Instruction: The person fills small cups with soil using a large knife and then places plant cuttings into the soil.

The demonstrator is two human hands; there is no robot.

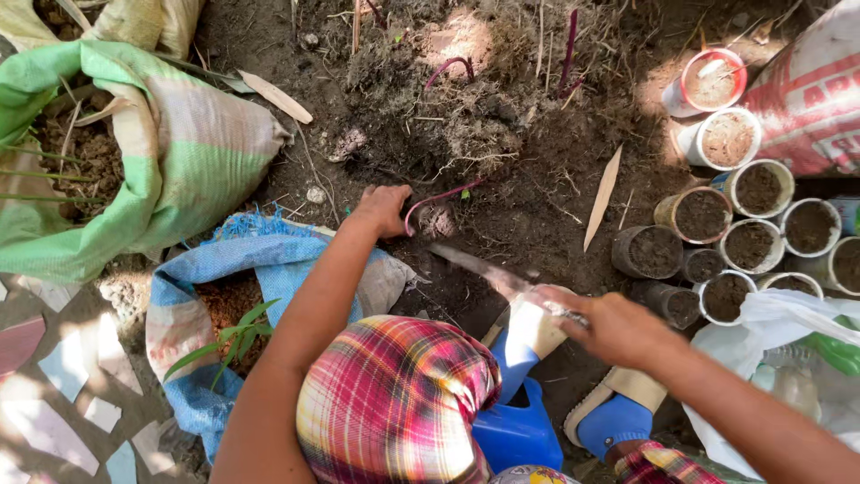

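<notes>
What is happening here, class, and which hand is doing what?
A person crouches over a pile of dark soil. The left hand grips a reddish plant stem at the soil. The right hand holds a knife, blade pointing toward that stem. Soil-filled pots stand at the right, and open sacks at the left.

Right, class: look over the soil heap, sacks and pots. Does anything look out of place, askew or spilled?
Yes. In the group of soil-filled pots, the top two lie tipped toward the heap while the rest stand upright. The blue sack beside the left hand is slumped open, fraying at its edge. The right hand holds a blade.
</notes>
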